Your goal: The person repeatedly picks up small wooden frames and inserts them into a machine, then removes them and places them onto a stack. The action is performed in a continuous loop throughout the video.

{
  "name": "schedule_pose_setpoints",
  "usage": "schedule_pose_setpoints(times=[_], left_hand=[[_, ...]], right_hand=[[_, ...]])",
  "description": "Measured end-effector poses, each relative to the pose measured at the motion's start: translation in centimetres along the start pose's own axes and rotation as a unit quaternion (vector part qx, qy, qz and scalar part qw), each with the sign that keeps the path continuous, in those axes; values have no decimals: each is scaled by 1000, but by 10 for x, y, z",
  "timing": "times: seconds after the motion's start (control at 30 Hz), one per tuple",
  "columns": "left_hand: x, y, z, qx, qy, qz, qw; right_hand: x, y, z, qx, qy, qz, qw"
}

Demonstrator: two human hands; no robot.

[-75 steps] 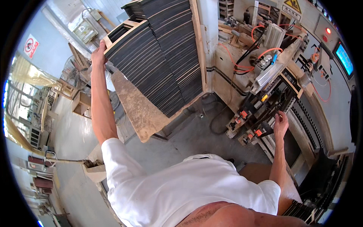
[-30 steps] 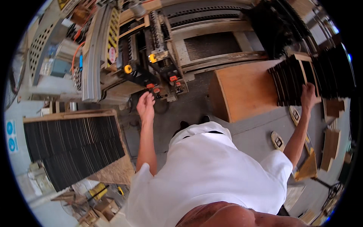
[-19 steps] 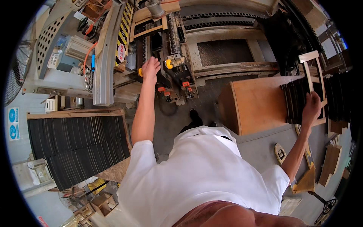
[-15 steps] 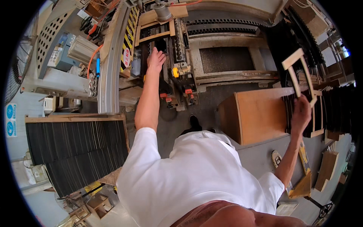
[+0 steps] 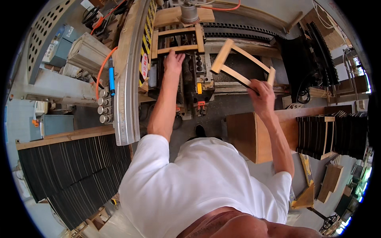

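In my right hand [image 5: 262,97] is a small rectangular wooden frame [image 5: 222,56], pale with dark edges, gripped by its near corner. It is held tilted in the air to the right of the machine's roller track. A second wooden frame [image 5: 178,50] lies on the machine, under a metal cylinder [image 5: 189,14]. My left hand [image 5: 173,63] is just below that frame's near rail, fingers partly stretched out and apart. Its fingertips are close to the rail; whether they touch it I cannot tell.
Stacked black-sided frames [image 5: 317,133] stand at the right behind a brown wooden box [image 5: 244,137]. More black stacked pieces [image 5: 71,170] fill a rack at the left. A metal beam [image 5: 125,99] with a blue pen-shaped part [image 5: 111,79] runs beside my left arm.
My right hand has brought its frame leftward from the right-hand stack toward the machine. My left hand has moved closer to the frame on the machine. The view has shifted a little.
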State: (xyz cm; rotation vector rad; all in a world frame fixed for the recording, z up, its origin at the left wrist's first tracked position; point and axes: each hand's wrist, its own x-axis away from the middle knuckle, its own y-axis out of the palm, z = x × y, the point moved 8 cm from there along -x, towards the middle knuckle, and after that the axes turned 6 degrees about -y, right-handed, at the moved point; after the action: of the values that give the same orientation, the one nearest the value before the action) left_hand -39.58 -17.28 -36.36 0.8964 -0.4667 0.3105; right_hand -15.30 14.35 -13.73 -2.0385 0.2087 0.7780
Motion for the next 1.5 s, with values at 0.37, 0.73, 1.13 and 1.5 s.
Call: schedule_pose_setpoints(times=[0.37, 0.73, 1.13, 1.5], left_hand=[[128, -38, -40, -1, -49, -164, 985], [125, -37, -43, 37, 8, -98, 995], [280, -108, -75, 31, 48, -30, 998], [305, -104, -77, 38, 56, -17, 998]], right_hand=[[-86, 192, -63, -62, -192, -134, 970], [-100, 216, -38, -92, -186, -181, 961], [-177, 304, 8, -85, -187, -185, 961], [-206, 327, 21, -93, -116, -222, 964]])
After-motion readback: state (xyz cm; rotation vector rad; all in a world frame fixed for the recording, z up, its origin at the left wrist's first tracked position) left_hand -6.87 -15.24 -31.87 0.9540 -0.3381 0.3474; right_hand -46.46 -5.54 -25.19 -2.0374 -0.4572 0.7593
